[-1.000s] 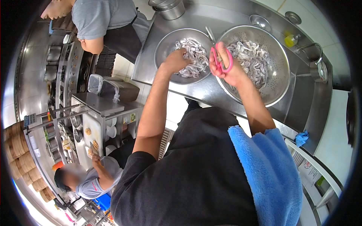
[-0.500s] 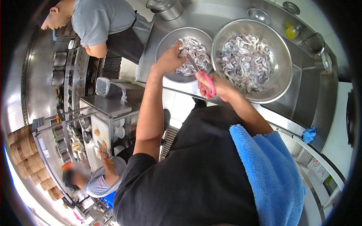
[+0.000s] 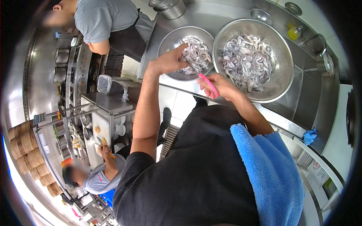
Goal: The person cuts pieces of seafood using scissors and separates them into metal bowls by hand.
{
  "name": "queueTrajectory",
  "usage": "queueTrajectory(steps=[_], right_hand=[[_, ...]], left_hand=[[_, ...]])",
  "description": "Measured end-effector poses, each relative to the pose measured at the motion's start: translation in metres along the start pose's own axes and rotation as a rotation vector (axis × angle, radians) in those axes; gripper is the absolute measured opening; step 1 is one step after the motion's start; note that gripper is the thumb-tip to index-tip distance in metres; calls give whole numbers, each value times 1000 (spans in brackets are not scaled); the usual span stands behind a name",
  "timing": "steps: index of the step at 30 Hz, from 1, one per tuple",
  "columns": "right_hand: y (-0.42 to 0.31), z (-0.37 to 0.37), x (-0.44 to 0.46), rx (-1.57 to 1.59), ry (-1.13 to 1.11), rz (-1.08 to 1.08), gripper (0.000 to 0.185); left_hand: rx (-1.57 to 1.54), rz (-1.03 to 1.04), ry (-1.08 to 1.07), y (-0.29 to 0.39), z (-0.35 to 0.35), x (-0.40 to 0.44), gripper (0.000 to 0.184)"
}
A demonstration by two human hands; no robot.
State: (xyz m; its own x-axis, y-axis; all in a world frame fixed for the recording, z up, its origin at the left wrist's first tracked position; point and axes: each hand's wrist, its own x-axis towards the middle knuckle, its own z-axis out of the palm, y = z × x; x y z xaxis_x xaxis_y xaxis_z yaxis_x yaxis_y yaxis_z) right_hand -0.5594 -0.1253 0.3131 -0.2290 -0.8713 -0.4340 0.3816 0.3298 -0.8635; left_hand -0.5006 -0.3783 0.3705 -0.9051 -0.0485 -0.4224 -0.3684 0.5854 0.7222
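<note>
Pale strips that look like cut squid (image 3: pixel 198 52) lie in a steel bowl (image 3: pixel 168 40). My left hand (image 3: pixel 169 62) reaches over the bowl's near left side, its fingers closed around some strips and the fingertips partly hidden among them. Pink-handled scissors (image 3: pixel 208 84) are in my right hand (image 3: pixel 222 87) at the bowl's near right rim. Their blades point into the strips, close to my left fingers. Right beside the bowl stands a large steel colander (image 3: pixel 283 67), heaped with more greyish squid strips (image 3: pixel 247 62).
The steel counter (image 3: pixel 211 15) carries a pot (image 3: pixel 171 9), a small metal bowl (image 3: pixel 262 16), a bottle of yellow liquid (image 3: pixel 294 32) and a blue cloth (image 3: pixel 310 136). One co-worker (image 3: pixel 103 20) stands at the left; another (image 3: pixel 107 171) works at a cutting board (image 3: pixel 98 126).
The scissors have turned in my right hand, and the handle now shows nearly edge-on. My left hand has come closer to the blades, its fingers deeper among the strips.
</note>
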Motion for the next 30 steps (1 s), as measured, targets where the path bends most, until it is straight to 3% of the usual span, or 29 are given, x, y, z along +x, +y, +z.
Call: queueTrajectory(steps=[8,11,14,17,23,26,30], right_hand=[[7,-4,-1,125,-10,-26,50],[17,-6,4,175,-13,-60,49],[11,-7,2,157,-22,-64,49],[1,-7,-1,132,-48,-48,50],[-9,-6,-3,160,-112,-70,52],[-15,-6,-5,162,-118,-81,55],[-21,-7,-7,126,-111,-102,62]], left_hand=[[-334,-117,14,-3,1,-9,98],[-395,-73,115,-1,8,-16,103],[-262,-38,198,1,14,-21,100],[-134,144,177,-11,17,-15,89],[-573,237,119,-1,32,-11,55],[-554,371,166,-7,37,-4,39],[-629,210,136,-4,41,-3,25]])
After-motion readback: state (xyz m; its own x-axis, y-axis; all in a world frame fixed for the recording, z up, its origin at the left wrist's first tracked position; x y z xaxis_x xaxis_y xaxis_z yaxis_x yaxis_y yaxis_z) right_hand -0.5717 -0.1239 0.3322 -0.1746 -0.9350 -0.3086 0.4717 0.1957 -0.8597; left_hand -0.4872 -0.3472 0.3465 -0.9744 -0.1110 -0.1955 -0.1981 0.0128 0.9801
